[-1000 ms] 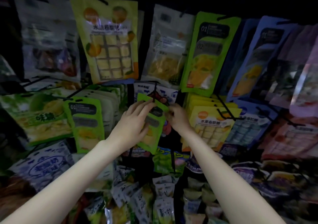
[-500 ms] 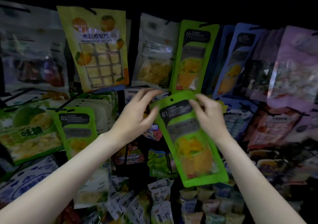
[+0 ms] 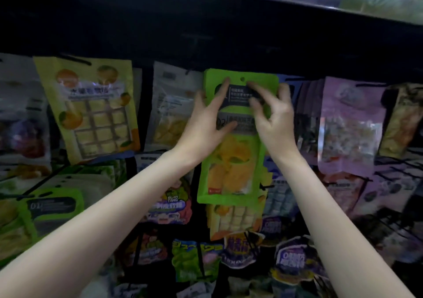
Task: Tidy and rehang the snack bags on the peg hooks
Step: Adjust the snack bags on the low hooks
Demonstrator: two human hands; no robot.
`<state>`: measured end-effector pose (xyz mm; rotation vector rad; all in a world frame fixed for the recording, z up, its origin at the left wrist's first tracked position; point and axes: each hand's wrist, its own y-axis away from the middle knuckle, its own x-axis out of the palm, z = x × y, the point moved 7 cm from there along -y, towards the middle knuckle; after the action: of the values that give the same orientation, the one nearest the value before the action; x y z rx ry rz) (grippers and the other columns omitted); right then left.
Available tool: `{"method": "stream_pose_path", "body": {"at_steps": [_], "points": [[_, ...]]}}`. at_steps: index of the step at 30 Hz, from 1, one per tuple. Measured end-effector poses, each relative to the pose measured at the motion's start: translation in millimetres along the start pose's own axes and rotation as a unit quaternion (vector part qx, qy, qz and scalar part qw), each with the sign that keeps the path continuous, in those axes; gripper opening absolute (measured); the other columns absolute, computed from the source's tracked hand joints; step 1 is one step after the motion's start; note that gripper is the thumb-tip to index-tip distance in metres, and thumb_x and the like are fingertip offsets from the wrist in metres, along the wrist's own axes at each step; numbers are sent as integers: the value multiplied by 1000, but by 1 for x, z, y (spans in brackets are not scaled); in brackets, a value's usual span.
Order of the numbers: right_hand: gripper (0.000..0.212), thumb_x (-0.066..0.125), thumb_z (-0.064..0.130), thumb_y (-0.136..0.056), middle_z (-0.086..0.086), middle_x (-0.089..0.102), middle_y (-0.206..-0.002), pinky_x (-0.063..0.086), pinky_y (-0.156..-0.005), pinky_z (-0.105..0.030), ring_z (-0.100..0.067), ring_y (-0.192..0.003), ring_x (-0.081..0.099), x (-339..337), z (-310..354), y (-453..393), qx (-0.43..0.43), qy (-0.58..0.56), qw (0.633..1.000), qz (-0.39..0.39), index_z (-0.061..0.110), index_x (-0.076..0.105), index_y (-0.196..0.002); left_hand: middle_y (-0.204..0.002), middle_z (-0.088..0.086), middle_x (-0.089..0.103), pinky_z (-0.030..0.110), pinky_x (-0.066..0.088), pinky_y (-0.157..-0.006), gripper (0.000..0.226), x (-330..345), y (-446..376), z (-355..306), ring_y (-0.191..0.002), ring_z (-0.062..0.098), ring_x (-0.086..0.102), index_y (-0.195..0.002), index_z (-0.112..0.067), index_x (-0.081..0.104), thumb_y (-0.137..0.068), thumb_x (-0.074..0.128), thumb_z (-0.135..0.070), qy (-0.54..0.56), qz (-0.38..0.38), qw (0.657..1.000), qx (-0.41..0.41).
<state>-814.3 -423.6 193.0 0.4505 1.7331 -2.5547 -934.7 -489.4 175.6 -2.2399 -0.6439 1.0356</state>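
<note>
A bright green snack bag (image 3: 231,171) with yellow dried fruit in its window is held upright against the top row of the display. Its hang hole sits near the top edge, between my fingertips. My left hand (image 3: 206,119) grips the bag's upper left side, thumb on the front. Gripping the upper right part is my right hand (image 3: 274,116), with its fingers curled over the dark label. The peg behind the bag is hidden.
A yellow-green bag of cubes (image 3: 91,107) and a clear bag of yellow chips (image 3: 171,107) hang to the left. A lilac bag (image 3: 350,126) hangs to the right. Another green bag (image 3: 50,215) hangs lower left. Black peg hooks (image 3: 393,176) jut out at right. A dark shelf edge (image 3: 251,16) runs overhead.
Both hands took the green bag off the middle row, turned it upright and raised it to the top row. The view tilted upward with them.
</note>
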Motion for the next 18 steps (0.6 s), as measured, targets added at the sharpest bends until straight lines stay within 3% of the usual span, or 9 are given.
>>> {"method": "stream_pose_path", "body": {"at_steps": [2, 5, 9, 12, 18], "points": [[39, 50, 13, -94, -20, 37, -127, 27, -101, -12, -32, -125, 38, 4, -5, -3, 0, -2, 999, 32, 11, 49, -133, -141, 17, 19, 18, 25, -101, 82, 4, -11, -2, -127, 27, 39, -147, -35, 6, -89, 61, -18, -17, -1, 1000, 3], [41, 48, 10, -94, -23, 30, -134, 17, -103, -2, -28, -131, 31, 2, -10, -9, -7, -24, 1000, 18, 10, 46, -136, -143, 19, 16, 19, 29, -99, 85, 11, -22, -6, -125, 29, 41, -147, -36, 3, -89, 61, -18, -26, 6, 1000, 1], [41, 47, 8, -94, -23, 29, -135, 18, -108, -6, -26, -134, 28, -7, -15, -14, -34, -33, 998, -30, 10, 45, -135, -139, 14, 21, 27, 36, -102, 84, 16, -23, -16, -125, 28, 41, -147, -37, 1, -89, 60, -22, -38, -7, 999, 29], [40, 45, 9, -95, -22, 28, -136, 21, -106, -5, -32, -134, 31, -5, -24, -19, -12, -62, 998, -8, 11, 47, -135, -134, 9, 23, 27, 36, -102, 84, 16, -23, -19, -123, 27, 41, -148, -35, 2, -89, 61, -24, -45, -18, 998, 45], [41, 44, 12, -95, -21, 29, -136, 25, -106, -7, -28, -132, 33, -5, -27, -26, 6, -92, 996, 17, 13, 47, -135, -130, 6, 23, 17, 36, -96, 84, 16, -26, -22, -121, 21, 42, -148, -30, 6, -87, 63, -25, -56, -38, 996, 66]]}}
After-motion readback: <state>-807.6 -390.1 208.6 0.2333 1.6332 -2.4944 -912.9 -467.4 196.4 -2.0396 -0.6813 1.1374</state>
